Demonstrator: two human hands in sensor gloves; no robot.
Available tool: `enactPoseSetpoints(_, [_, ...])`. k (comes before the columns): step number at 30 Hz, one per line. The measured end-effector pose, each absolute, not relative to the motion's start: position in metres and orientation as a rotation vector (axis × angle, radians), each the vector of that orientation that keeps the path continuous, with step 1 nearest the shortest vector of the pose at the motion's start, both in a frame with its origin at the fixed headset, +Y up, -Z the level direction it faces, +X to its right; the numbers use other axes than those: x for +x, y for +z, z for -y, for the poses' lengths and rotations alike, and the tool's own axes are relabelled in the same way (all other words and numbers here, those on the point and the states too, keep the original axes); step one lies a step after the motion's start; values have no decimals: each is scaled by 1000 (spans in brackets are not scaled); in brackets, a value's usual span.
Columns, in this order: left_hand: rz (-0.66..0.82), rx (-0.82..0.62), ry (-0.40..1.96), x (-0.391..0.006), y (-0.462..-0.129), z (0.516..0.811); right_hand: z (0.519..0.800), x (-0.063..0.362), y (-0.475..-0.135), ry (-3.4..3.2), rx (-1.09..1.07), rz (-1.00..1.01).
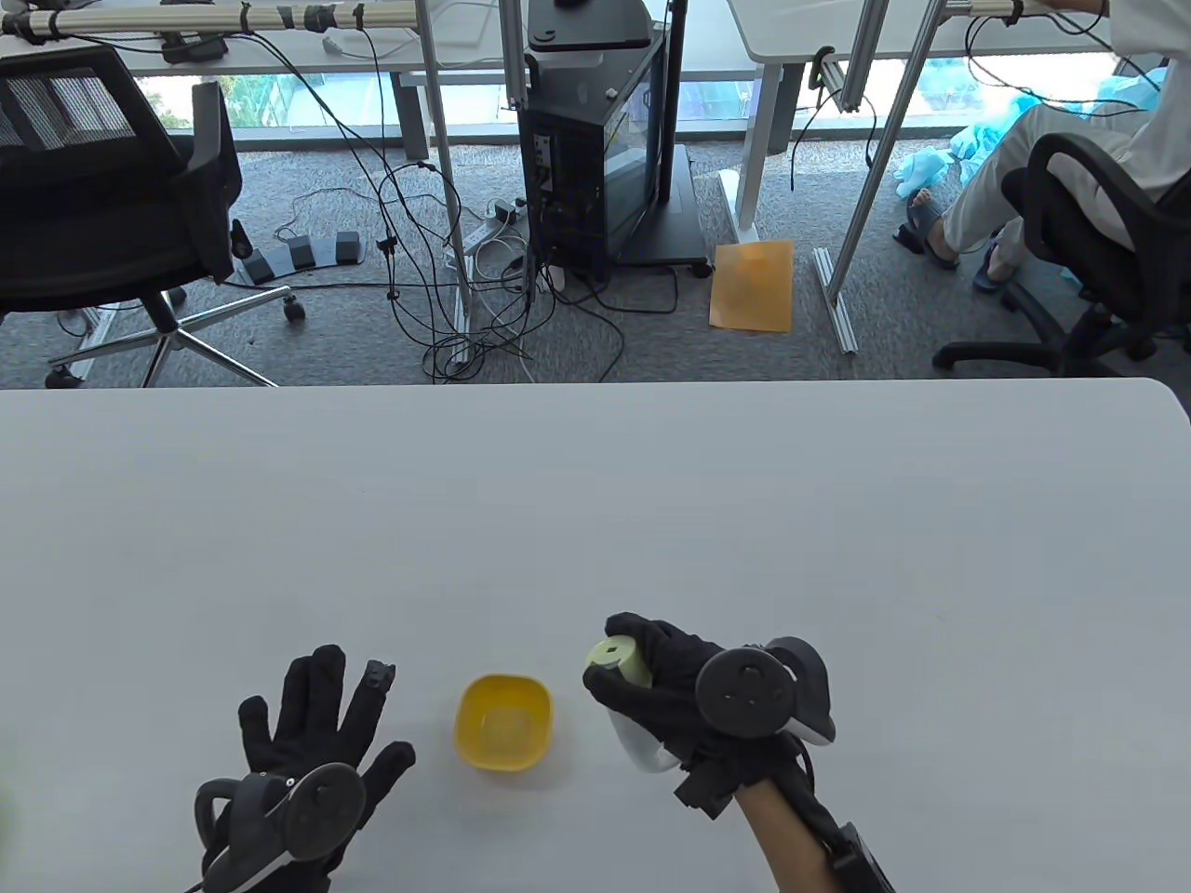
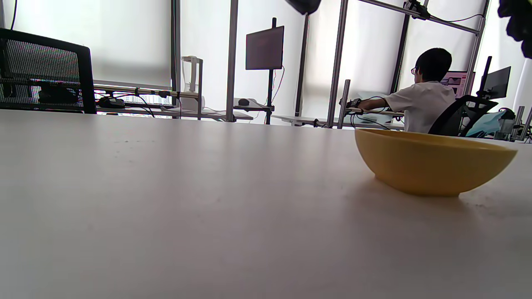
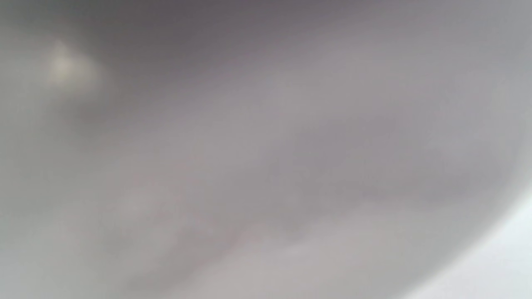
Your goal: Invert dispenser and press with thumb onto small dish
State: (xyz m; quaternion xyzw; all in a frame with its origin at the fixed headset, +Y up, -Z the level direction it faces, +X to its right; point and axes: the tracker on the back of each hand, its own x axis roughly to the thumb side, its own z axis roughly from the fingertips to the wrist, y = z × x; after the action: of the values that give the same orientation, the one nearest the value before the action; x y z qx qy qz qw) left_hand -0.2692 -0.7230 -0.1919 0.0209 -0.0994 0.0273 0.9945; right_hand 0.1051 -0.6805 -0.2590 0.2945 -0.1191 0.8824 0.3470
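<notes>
A small yellow dish sits on the white table near its front edge, between my hands; it also shows at the right of the left wrist view. My right hand grips a pale green and white dispenser just right of the dish, its flat round end tilted up and towards the dish. My left hand rests flat on the table left of the dish, fingers spread, holding nothing. The right wrist view is a grey blur.
The white table stretches far beyond the dish. Past its far edge are an office chair, cables, a computer cart and a seated person.
</notes>
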Motion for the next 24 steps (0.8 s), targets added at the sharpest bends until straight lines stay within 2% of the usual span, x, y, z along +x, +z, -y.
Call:
enactPoseSetpoints(6, [200,46,48,-269,-192,724,712,139,-245,2064,603,597])
enactPoseSetpoints(13, [205,30,34,-265,-193,727,721,157,-242,1916,479,623])
enactPoseSetpoints(24, [200,23,36,-268,-194,729,726,147,-239,1824,437,630])
